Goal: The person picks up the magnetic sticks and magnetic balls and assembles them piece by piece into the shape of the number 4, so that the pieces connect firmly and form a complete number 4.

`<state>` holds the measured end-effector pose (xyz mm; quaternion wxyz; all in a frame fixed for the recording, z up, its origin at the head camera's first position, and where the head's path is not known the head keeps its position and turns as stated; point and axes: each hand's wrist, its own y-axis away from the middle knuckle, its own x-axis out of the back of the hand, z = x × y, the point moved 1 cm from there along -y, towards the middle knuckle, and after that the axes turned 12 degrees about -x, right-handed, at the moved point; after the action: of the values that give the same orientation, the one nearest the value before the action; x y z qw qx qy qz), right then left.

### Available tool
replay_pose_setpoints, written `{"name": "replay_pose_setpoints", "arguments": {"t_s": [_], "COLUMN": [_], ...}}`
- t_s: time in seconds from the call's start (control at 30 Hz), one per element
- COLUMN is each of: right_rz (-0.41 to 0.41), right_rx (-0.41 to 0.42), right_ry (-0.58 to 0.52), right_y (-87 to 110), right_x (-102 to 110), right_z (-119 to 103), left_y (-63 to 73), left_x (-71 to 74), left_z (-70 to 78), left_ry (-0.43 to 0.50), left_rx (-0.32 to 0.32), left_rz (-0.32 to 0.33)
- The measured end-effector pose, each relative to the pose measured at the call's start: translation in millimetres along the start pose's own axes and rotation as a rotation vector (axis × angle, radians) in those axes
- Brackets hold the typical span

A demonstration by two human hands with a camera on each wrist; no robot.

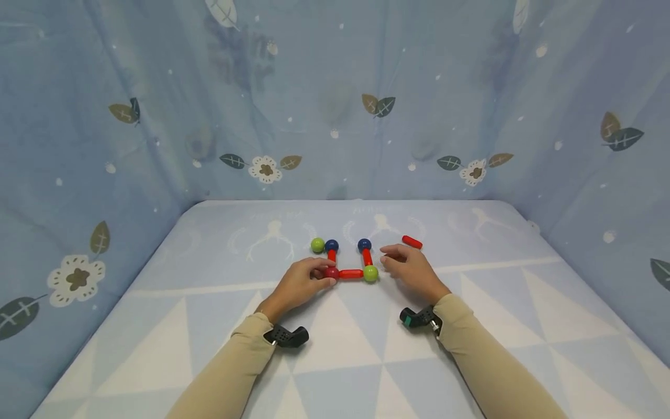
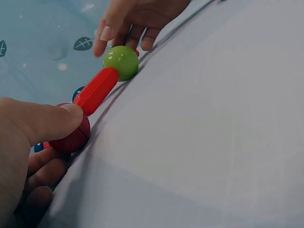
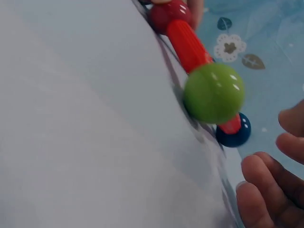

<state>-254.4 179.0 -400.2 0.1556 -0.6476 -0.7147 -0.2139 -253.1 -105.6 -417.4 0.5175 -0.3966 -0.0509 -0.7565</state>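
Three red rods and several balls form a U-shaped frame on the table. My left hand pinches the dark red ball at its near left corner between thumb and fingers. From that ball a red rod runs to a green ball at the near right corner. Two more rods lead away to a left blue ball and a right blue ball. Just right of the frame, my right hand hovers with loosely bent fingers and nothing between them.
A loose green ball sits beside the left blue ball. Beyond my right hand lies a separate red rod. The table has a triangle-patterned cloth, and a blue patterned curtain surrounds its back and sides.
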Motion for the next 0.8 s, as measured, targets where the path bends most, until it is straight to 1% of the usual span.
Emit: {"name": "replay_pose_setpoints", "arguments": {"t_s": [0.1, 0.23, 0.33, 0.43, 0.5, 0.6, 0.67, 0.8], "right_rz": [0.048, 0.132, 0.197, 0.242, 0.248, 0.228, 0.203, 0.152], "right_rx": [-0.006, -0.021, -0.030, -0.038, -0.045, -0.066, -0.073, -0.086], "right_ry": [-0.055, -0.086, -0.057, -0.013, 0.025, 0.073, 0.102, 0.126], "right_y": [-8.7, -18.4, -22.8, -26.0, -28.2, -32.8, -36.8, -46.3], "right_x": [10.7, 27.5, 39.7, 50.8, 56.3, 61.7, 62.9, 60.1], "right_z": [4.2, 9.9, 14.3, 20.2, 24.1, 29.5, 31.7, 35.0], "left_y": [1.1, 1.2, 1.7, 1.3, 0.7, -0.7, -1.6, -1.0], "left_x": [0.2, 0.3, -1.0, -3.1, -4.3, -5.1, -4.8, -3.7], "left_z": [-1.2, -2.4, -3.5, -3.9, -3.6, -2.8, -1.9, -1.6], "left_ry": [-0.002, -0.009, -0.020, -0.030, -0.038, -0.055, -0.067, -0.088], "left_rx": [-0.014, -0.032, -0.028, -0.022, -0.020, -0.021, -0.025, -0.016], "left_rz": [0.005, 0.013, 0.009, -0.002, -0.005, -0.004, 0.000, 0.011]}}
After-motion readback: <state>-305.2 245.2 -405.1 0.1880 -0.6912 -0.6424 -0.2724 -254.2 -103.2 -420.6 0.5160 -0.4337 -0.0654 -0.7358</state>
